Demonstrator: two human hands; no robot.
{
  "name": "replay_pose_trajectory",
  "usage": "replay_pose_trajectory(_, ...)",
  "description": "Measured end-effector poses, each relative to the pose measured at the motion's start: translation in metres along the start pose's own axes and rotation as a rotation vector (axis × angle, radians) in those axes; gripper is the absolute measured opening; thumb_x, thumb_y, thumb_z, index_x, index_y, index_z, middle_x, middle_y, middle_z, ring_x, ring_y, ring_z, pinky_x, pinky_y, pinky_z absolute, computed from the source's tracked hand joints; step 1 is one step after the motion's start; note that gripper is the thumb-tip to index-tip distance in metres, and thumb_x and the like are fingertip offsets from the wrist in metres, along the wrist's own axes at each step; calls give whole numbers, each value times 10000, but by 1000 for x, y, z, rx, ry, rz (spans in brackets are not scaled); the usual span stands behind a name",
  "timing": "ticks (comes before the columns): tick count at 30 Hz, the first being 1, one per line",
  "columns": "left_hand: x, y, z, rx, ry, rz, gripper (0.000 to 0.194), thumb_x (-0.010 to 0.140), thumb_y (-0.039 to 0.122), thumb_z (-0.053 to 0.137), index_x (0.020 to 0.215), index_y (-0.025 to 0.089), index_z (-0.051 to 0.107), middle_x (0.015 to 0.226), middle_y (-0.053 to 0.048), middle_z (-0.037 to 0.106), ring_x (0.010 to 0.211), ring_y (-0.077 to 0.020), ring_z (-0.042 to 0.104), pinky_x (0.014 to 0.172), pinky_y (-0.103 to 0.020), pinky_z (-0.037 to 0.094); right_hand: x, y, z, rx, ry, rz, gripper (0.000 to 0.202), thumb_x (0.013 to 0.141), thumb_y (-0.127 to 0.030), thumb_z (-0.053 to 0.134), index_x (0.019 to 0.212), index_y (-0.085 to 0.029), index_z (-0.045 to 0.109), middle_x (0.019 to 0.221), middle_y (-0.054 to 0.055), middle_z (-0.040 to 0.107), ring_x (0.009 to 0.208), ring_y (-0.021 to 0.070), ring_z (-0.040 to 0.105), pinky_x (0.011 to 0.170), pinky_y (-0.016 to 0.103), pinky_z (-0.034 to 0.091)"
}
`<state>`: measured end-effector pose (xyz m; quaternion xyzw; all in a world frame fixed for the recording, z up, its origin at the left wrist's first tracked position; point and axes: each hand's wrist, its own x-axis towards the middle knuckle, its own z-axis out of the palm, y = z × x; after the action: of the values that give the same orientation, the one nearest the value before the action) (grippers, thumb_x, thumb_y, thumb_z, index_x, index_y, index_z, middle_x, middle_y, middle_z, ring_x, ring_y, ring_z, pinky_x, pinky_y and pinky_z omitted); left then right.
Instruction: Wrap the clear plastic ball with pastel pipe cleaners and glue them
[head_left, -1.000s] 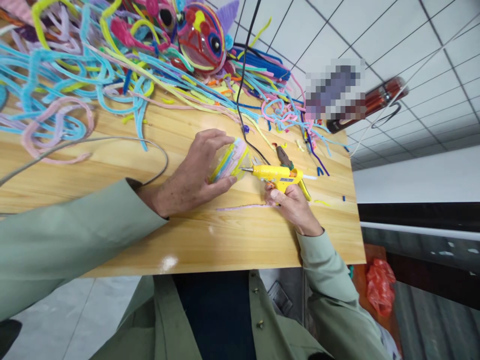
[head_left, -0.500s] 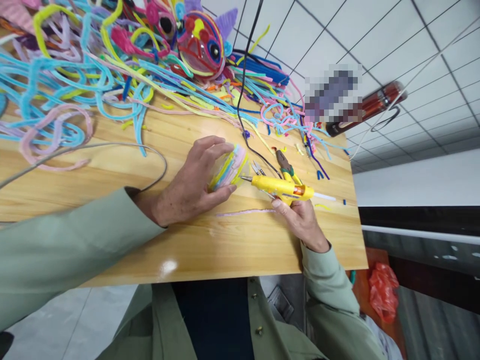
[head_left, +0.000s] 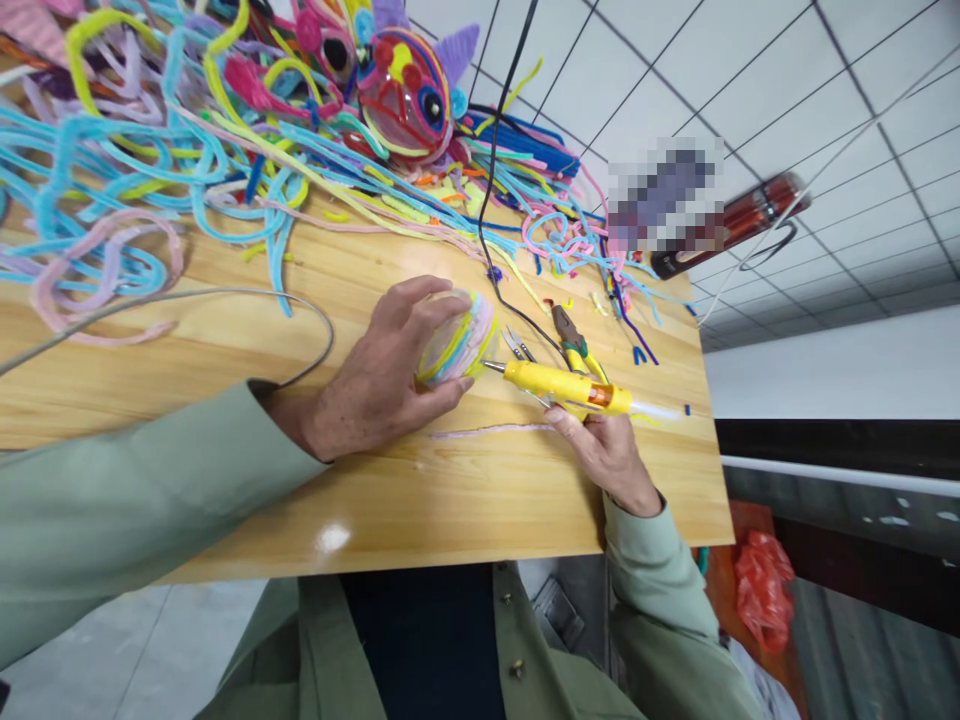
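From here I watch the right hand (head_left: pixel 606 458) wrapped round the yellow glue gun (head_left: pixel 551 382), its nozzle (head_left: pixel 494 366) angled toward the striped ball (head_left: pixel 466 345) that the left hand's (head_left: pixel 371 375) curved fingers clasp, I judge, to steady it, contact unclear, with pliers (head_left: pixel 570 335) just beyond.

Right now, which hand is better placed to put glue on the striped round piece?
Right, most likely: the right hand holds the yellow glue gun, its nozzle pointed at the striped round piece and close to it. The left hand is occupied holding that piece.
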<state>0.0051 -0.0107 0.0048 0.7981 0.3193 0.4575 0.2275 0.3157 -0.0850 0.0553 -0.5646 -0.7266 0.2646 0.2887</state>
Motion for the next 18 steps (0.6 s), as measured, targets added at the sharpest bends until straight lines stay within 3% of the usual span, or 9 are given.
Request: replay_pose_trajectory(18, 1, 0, -1, 22, -12, 0, 703, 1028, 354, 723, 1658, 383, 413, 1637, -133, 509, 1582, -391, 501, 1335, -722, 497, 2, -3, 0, -2, -2, -75, 220, 1065, -480, 728, 1055, -274, 803, 1024, 85, 779, 935, 284, 721, 871, 452, 631)
